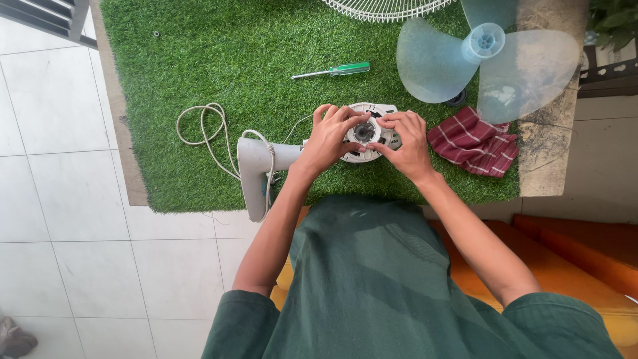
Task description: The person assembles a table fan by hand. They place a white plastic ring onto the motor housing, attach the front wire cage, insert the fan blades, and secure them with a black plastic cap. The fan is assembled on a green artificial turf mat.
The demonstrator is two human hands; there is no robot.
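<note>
A white fan motor housing (372, 110) lies face up on a green artificial-grass mat (219, 53), joined to a grey fan stand (256, 166). My left hand (327, 138) rests on the housing's left side, fingertips at the dark central hub (364, 132). My right hand (407, 143) covers the right side, fingers also pressing at the hub. Both hands grip the housing between them.
A translucent blue fan blade (492, 63) lies at the upper right, above a red checked cloth (473, 141). A green-handled screwdriver (335, 70) lies further back. A white wire guard (385, 8) pokes in at the top. The grey power cord (203, 129) loops left. White floor tiles surround the mat.
</note>
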